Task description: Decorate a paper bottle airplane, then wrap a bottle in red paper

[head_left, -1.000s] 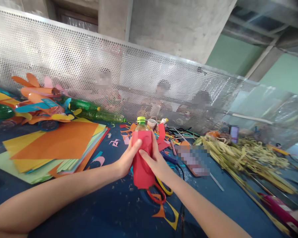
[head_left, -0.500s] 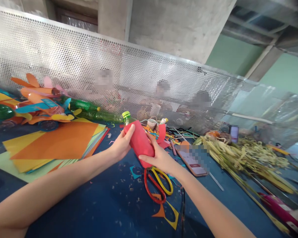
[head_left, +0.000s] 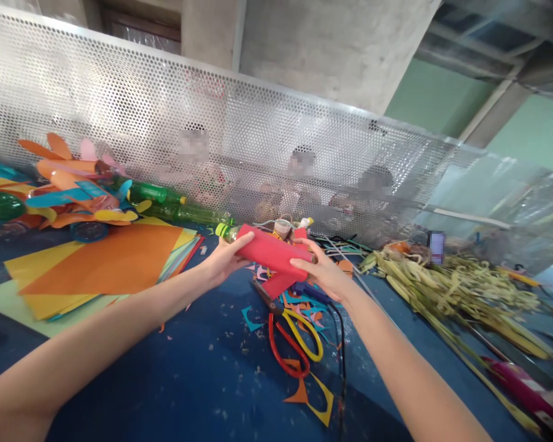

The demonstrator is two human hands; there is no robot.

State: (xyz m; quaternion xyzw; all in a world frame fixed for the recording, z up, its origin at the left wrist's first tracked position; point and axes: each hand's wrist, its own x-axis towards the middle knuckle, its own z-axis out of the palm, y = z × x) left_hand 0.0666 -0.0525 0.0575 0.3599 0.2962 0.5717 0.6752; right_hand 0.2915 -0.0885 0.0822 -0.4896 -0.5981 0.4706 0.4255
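Observation:
Between my hands lies a plastic bottle with a light green cap, its body wrapped in red paper. My left hand holds it near the neck, thumb on top of the paper. My right hand grips the base end, fingers bent over the paper's edge. The bottle is tilted, nearly level, cap to the left. A red flap hangs below it. Just under it on the table are scissors with one red and one yellow handle, and a blue tool, perhaps a glue gun, with a black cable.
Coloured paper sheets and bottle-and-paper models occupy the left of the blue table. Paper scraps lie around the scissors. Dried husks spread at right, near an upright phone. A perforated metal panel stands behind.
The wrapped bottle has turned from steeply slanted to nearly level. My right hand has moved right and up to its base end. The phone lying on the table no longer shows.

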